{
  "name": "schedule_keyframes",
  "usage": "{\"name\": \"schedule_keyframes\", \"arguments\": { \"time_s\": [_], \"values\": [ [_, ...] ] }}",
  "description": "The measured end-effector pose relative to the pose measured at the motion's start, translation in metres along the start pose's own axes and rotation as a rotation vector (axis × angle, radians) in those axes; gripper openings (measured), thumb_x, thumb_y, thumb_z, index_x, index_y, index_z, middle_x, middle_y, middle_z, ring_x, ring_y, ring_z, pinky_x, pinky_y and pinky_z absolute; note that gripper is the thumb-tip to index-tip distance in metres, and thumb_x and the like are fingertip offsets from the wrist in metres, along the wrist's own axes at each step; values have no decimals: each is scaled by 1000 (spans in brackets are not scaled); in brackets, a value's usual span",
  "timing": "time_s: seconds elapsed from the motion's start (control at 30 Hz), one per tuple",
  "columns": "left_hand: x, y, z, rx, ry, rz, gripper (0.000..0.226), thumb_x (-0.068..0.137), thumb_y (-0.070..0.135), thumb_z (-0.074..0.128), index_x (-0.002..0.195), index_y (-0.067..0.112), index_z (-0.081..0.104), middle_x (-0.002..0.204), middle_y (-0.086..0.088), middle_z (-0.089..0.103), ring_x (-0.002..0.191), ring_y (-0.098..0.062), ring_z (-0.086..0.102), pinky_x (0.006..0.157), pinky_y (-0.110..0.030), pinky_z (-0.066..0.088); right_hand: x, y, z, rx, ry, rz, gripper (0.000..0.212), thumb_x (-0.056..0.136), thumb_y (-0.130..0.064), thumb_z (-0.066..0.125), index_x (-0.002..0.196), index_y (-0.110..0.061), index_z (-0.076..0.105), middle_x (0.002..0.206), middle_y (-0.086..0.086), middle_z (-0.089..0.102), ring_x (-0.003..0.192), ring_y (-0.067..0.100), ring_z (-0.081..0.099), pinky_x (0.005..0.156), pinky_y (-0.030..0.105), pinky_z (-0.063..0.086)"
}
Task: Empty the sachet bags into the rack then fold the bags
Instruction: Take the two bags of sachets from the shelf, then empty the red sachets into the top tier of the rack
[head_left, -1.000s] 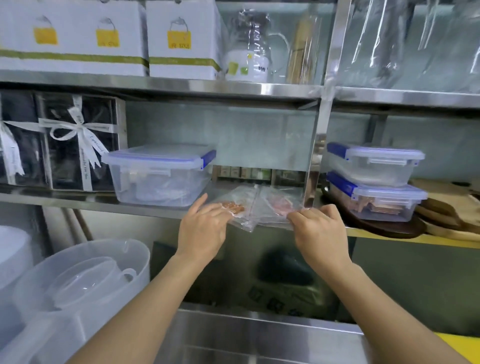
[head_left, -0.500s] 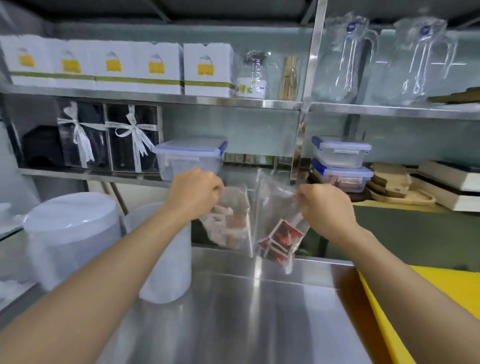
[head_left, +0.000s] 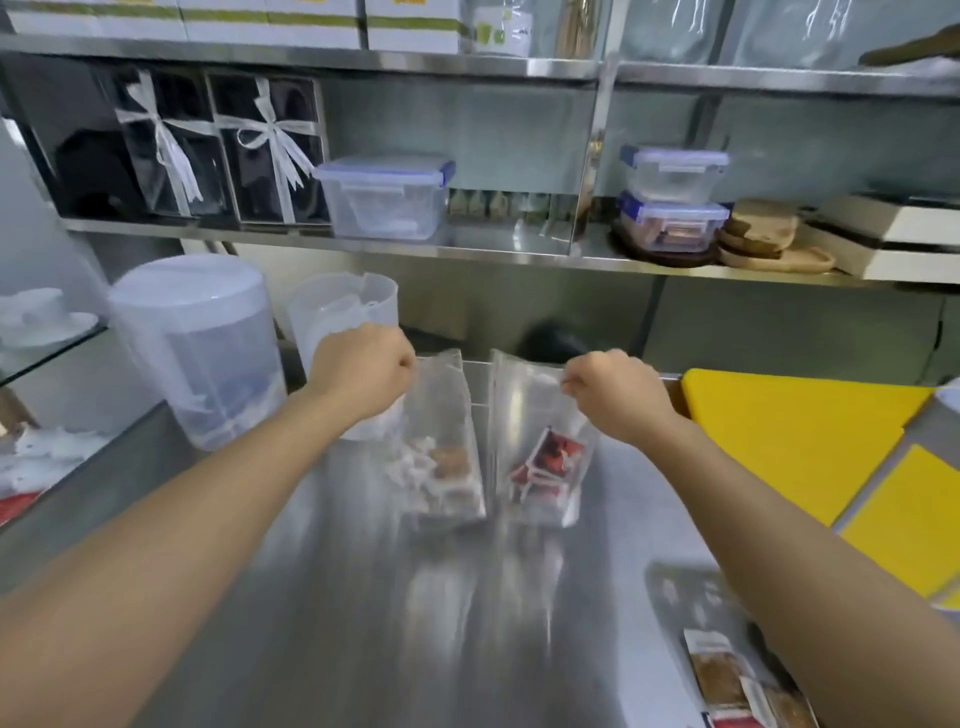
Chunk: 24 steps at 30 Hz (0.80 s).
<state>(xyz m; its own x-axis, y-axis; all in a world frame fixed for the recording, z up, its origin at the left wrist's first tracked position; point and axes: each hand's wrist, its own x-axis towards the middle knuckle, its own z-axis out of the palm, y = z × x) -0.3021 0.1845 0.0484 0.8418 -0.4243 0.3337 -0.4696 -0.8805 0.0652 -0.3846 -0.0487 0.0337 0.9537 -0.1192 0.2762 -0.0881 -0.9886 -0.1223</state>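
Two clear plastic bags hang over the steel counter (head_left: 363, 597). My left hand (head_left: 363, 371) is closed on the top of the left bag (head_left: 441, 447), which holds white and brown sachets at its bottom. My right hand (head_left: 613, 397) pinches the top edge of the right bag (head_left: 540, 441), which holds red and white sachets. Both bags hang upright, side by side, their bottoms just above or touching the counter. Behind the bags stands a clear acrylic rack (head_left: 475, 384), mostly hidden.
Two translucent plastic jugs (head_left: 202, 348) stand at the left of the counter. Yellow cutting boards (head_left: 795, 431) lie at the right. More sachet packets (head_left: 737, 680) lie at the counter's front right. The shelf (head_left: 467, 249) above carries lidded plastic boxes, ribboned gift boxes and wooden boards.
Both hands took the two bags off the shelf and brought them down towards the counter. The view has tilted down and the bags now hang lower.
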Motion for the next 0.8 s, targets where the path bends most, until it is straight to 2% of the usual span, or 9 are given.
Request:
{"name": "schedule_keyframes", "arguments": {
  "time_s": [0.1,0.17,0.27,0.43,0.5,0.6,0.67,0.73,0.8],
  "values": [
    [-30,-2,3,118,164,107,18,83,16,54,81,18,72,82,-7,72,74,-31,64,55,-29,36,-25,-6,2,-80,141,-112,14,83,-11,51,83,-9,65,85,12,68,80,37,61,63,34,39],
    [-59,-3,17,184,197,196,5,67,13,68,63,15,69,62,-9,67,55,-33,62,47,-29,38,-51,-9,19,-110,228,-207,16,74,-9,48,70,-8,64,68,13,66,63,37,61,57,35,40],
    [-117,-1,50,206,109,242,11,44,6,67,47,15,60,44,-4,57,36,-26,55,35,-22,38,-102,-11,59,-139,237,-239,13,60,-7,51,60,-15,61,53,5,60,47,29,57,51,29,41],
    [-230,-2,134,209,-268,332,31,20,13,75,47,22,64,45,7,58,39,-13,57,38,-15,40,-193,-9,138,-122,-18,-381,21,51,-17,39,53,-20,60,50,-5,59,45,16,56,57,25,24],
    [-264,-3,153,212,-346,412,29,28,11,71,54,24,67,51,8,61,47,-12,59,44,-17,47,-223,-6,161,-96,-149,-418,24,50,-20,37,55,-23,61,52,-9,59,48,11,58,55,19,32],
    [-283,-2,152,137,-383,398,29,44,9,63,67,23,70,60,8,64,56,-13,62,53,-21,52,-243,-7,167,4,-325,-378,16,53,-15,48,62,-23,59,60,-9,62,55,15,63,44,16,46],
    [-277,2,135,77,-401,316,26,61,24,70,87,24,70,81,7,68,78,-15,65,71,-24,53,-240,-9,156,20,-428,-330,20,63,-13,56,79,-22,63,81,-3,67,76,19,66,58,22,51],
    [-266,3,120,-6,-616,256,29,83,36,55,108,23,60,110,4,61,107,-17,56,90,-30,43,-230,-13,138,44,-625,-234,28,79,-15,52,105,-19,62,110,2,61,103,23,58,78,31,47],
    [-256,9,107,-103,-837,190,29,87,40,47,113,27,55,119,5,56,111,-17,52,90,-31,41,-221,-19,124,64,-831,-176,33,82,-22,55,114,-18,61,119,3,57,110,25,56,85,35,46]
  ]
}}
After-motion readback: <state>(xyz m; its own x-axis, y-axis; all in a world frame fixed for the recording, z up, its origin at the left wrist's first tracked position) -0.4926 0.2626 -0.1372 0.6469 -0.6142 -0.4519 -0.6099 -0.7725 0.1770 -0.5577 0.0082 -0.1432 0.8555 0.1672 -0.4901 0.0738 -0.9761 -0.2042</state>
